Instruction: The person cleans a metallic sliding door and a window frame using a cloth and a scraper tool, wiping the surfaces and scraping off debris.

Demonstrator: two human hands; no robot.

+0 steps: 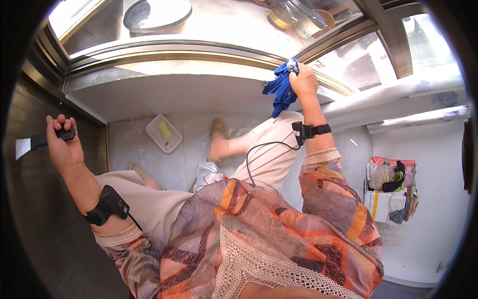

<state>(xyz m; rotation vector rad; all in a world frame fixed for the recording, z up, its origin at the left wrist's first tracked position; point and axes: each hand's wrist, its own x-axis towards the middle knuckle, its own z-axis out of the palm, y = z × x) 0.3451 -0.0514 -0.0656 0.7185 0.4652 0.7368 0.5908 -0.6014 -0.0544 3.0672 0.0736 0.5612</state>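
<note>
My left hand (64,144), out at the left, is closed around the black handle of a scraper (33,144) with a wide metal blade that points left. Up at the window, my right hand (304,80) grips a bunched blue cloth (282,88), whose loose end hangs down above my knee. The cloth lies against the lower part of the metal window frame (224,56), beside the sill (168,70); whether it presses on the frame is hard to tell. On the floor between my feet and the wall sits a clear plastic tray (170,144) holding a yellow sponge (163,129).
Behind the glass stand a dark-rimmed round tub (157,18) and several jars (310,25). A long white roll (403,95) runs along the right. Farther right, a white box (381,205) stands under bags and cloths (390,173). A dark panel (37,209) bounds the left side.
</note>
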